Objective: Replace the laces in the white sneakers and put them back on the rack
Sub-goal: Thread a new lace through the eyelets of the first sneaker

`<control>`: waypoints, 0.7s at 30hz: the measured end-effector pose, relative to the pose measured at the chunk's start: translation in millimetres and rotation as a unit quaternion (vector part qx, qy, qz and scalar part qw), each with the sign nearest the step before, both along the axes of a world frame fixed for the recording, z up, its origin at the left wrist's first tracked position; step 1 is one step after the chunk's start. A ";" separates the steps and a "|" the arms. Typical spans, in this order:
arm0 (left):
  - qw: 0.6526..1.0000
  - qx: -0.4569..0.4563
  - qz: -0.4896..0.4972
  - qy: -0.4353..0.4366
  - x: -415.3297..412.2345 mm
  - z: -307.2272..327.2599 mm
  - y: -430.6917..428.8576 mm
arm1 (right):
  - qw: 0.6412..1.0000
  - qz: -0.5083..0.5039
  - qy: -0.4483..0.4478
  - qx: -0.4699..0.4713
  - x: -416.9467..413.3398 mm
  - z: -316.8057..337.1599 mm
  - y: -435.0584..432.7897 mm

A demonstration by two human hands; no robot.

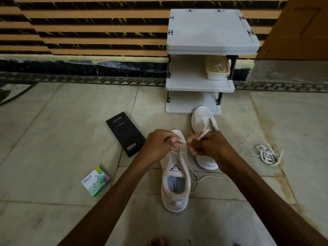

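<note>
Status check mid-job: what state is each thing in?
Near sneaker: on floor, partly laced.
Lace: threaded near toe, ends loose.
Left hand: pinches lace.
Right hand: pinches lace.
Far sneaker: on floor, no lace seen.
Lace heap: tangled on floor.
Rack: upright, container on middle shelf.
Black box: shut, lying flat.
Small box: shut, on floor.

Flat black cardboard box (125, 133), left: "vivo" and "120W". Small green-and-white carton (96, 181), near left: "Odonil". Near white fabric sneaker (175, 201): "SPEED" on its tongue, "SPEED FLEXIBLE" on its insole
</note>
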State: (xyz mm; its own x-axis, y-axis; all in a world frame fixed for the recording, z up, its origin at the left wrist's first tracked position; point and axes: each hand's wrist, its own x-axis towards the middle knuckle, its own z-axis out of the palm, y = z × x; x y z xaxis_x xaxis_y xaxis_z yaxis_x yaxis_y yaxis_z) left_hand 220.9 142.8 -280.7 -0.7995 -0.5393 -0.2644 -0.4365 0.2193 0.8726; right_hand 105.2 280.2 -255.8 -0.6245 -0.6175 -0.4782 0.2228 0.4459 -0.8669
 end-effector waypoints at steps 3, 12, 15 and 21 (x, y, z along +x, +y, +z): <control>0.993 -0.115 0.008 0.005 -0.1 -0.8 -3.5 | 0.951 0.137 0.123 0.248 2.5 4.2 -0.9; 0.998 0.063 0.022 -0.020 -0.5 -4.0 7.4 | 0.986 0.014 0.155 0.063 2.9 -0.8 -3.6; 0.991 0.124 0.033 -0.024 1.5 -1.1 8.3 | 0.989 -0.025 0.138 0.045 0.2 -6.8 -1.9; 0.985 0.171 0.031 0.002 6.6 -3.3 6.6 | 0.994 -0.062 0.087 0.015 -3.9 -16.1 1.2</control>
